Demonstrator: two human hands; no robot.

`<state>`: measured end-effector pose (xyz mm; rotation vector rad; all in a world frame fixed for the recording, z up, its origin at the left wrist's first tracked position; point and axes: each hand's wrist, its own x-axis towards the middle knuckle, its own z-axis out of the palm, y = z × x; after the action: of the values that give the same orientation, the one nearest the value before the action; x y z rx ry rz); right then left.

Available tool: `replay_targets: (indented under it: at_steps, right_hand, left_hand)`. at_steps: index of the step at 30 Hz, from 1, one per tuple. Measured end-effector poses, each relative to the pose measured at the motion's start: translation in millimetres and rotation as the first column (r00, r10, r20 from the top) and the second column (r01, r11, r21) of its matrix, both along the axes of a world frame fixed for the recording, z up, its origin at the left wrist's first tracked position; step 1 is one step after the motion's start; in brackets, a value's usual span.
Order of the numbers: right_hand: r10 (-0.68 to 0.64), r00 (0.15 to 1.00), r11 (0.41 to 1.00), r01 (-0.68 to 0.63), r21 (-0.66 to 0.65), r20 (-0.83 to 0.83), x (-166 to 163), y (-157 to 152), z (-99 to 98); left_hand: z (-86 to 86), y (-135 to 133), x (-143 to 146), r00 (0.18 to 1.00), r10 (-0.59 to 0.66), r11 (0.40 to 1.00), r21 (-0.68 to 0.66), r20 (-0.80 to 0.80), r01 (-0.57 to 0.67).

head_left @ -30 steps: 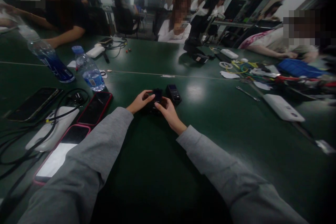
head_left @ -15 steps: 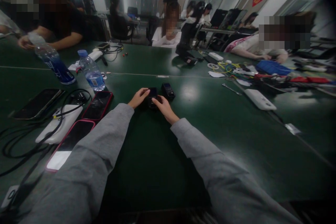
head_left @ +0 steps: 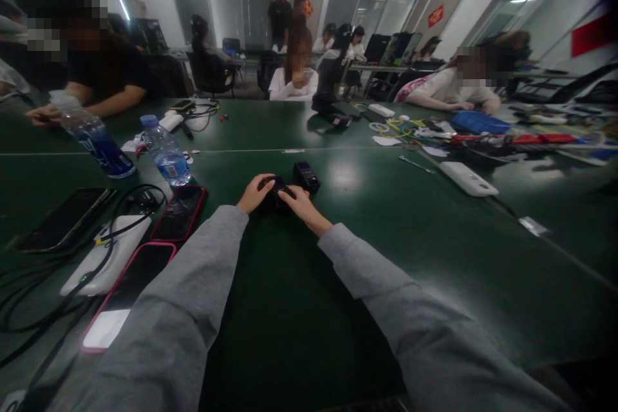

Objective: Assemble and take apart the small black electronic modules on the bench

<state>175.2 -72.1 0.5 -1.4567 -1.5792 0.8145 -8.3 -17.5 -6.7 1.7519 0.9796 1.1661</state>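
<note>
In the head view, the left hand point(head_left: 255, 194) and right hand point(head_left: 303, 207) held a small black device point(head_left: 279, 198) between them at the frame's centre, fingers partly curled around its sides, thumbs near its top. A second black device point(head_left: 307, 176) lay just beyond the right hand. A blue-capped water bottle point(head_left: 167, 153) and red-edged phone point(head_left: 179, 212) occupied the left; a slim wrench point(head_left: 416, 164), the right.

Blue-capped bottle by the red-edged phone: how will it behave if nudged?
The blue-capped bottle would probably tip if pushed high up, being taller than wide. Its round shape suggests it may roll once down. Looking like thin clear plastic, it would likely flex if squeezed.
</note>
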Motion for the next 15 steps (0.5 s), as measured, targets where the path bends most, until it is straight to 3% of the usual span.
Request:
replay_targets:
  at_steps: [5, 8, 12, 15]
  right_hand:
    - [-0.027, 1.0, 0.999, 0.027, 0.041, 0.01, -4.8, -5.6, -0.4]
    - [-0.061, 0.996, 0.976, 0.046, 0.213, 0.064, -10.9, -15.2, 0.0]
    - [-0.164, 0.974, 0.863, 0.064, 0.502, 0.157, -9.7, -25.8, 9.8]
    - [-0.259, 0.925, 0.793, 0.04, 0.608, 0.278, 5.4, -23.6, 18.1]
  left_hand:
    - [0.5, 0.2, 0.6, 1.0, 0.0, 1.0, 0.02, -0.001, 0.0]
    - [1.0, 0.1, 1.0, 1.0, -0.016, 1.0, 0.002, 0.013, 0.016]
    - [0.0, 0.2, 0.6, 1.0, -0.021, 1.0, 0.001, 0.018, 0.021]
    - [-0.9, 0.4, -0.3, 1.0, -0.002, 1.0, -0.002, -0.008, 0.002]
